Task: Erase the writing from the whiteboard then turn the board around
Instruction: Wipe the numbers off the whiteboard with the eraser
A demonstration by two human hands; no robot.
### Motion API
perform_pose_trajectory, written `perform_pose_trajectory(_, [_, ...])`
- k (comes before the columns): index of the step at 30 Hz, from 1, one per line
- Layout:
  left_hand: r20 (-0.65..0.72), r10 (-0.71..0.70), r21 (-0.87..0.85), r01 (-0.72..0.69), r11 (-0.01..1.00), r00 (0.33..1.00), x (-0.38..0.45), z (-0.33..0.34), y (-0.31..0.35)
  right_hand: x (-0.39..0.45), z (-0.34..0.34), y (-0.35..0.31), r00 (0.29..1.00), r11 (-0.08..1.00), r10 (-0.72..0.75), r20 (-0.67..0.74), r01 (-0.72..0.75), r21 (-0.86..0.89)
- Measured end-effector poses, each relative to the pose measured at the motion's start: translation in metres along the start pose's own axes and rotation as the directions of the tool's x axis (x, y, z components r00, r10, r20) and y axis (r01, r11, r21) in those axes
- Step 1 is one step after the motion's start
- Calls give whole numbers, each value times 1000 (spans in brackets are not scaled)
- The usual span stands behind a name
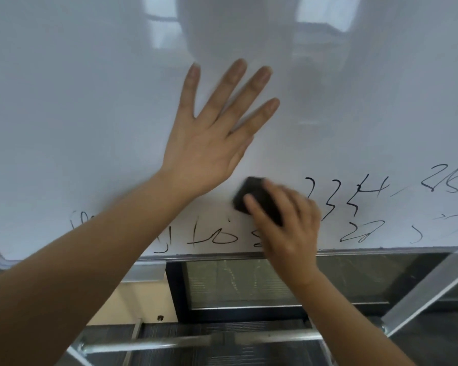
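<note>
Bracing the whiteboard (90,88) with flat, spread left hand (209,143) to steady it, the right hand (288,228) grasps the eraser (251,196), its grip amid remaining writing (354,204) alongside and below.

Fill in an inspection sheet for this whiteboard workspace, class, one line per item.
Surface: glossy white whiteboard, upper part wiped.
Job's things: black block eraser against the board; black marker writing left along the bottom.
Clutter: nothing seen.
Grippers: left hand flat on the board, fingers spread; right hand grips the eraser.
Cables: nothing seen.
Surroundings: silver metal board frame and dark floor below.
</note>
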State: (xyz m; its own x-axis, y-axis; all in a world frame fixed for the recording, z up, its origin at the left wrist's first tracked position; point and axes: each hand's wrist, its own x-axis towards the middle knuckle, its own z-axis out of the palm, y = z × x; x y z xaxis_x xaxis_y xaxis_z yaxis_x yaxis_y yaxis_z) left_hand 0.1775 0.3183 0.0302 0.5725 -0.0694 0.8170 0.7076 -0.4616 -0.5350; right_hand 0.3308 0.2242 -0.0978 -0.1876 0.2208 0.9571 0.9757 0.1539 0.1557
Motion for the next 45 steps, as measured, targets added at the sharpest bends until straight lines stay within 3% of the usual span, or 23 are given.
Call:
perform_pose_trajectory(5, [25, -1, -3, 1, 1000, 1000, -1, 0, -1, -2, -4, -3, 957, 960, 275, -89, -279, -27])
perform_pose_trajectory(12, [27, 23, -27, -22, 999, 999, -3, -1, -4, 2, 32, -85, 986, 980, 158, -57, -150, 129])
perform_pose_trajectory(15, [40, 29, -86, -25, 996, 999, -4, -4, -2, 2, 29, -80, 993, 989, 104, -62, -97, 113])
perform_pose_trajectory(17, [48, 30, -123, -24, 992, 998, -5, -4, -2, 1, 22, -64, 983, 983, 166, -85, -158, 92])
perform_pose_trajectory(19, [59, 34, -151, -25, 988, 998, -6, -2, -4, -1, 15, -43, 930, 939, 342, -132, -334, 80])
perform_pose_trajectory(22, [76, 25, -203, -9, 979, 997, -9, 0, -6, 1, 9, -13, 789, 818, 566, -241, -574, 39])
perform_pose_trajectory(25, [42, 55, -240, -44, 970, 998, -13, 6, -13, 9, 12, -3, 659, 718, 659, -362, -695, 44])
perform_pose_trajectory(28, [71, 189, -237, -168, 957, 979, -9, 12, -17, 18, 25, -21, 557, 650, 721, -412, -750, 124])
perform_pose_trajectory(32, [-10, 302, -312, -290, 905, 953, 44, 10, 24, 23, 35, -40, 548, 655, 717, -430, -742, 145])
perform_pose_trajectory(35, [-80, 415, -271, -421, 866, 906, 88, 18, 47, 23, 36, -46, 546, 658, 718, -432, -734, 166])
perform_pose_trajectory(39, [-108, 478, -197, -490, 849, 872, 109, 30, 59, 19, 34, -37, 570, 679, 701, -428, -717, 158])
perform_pose_trajectory(45, [-93, 483, -221, -491, 842, 870, 110, 40, 51, 16, 24, 17, 459, 590, 760, -461, -784, 193])
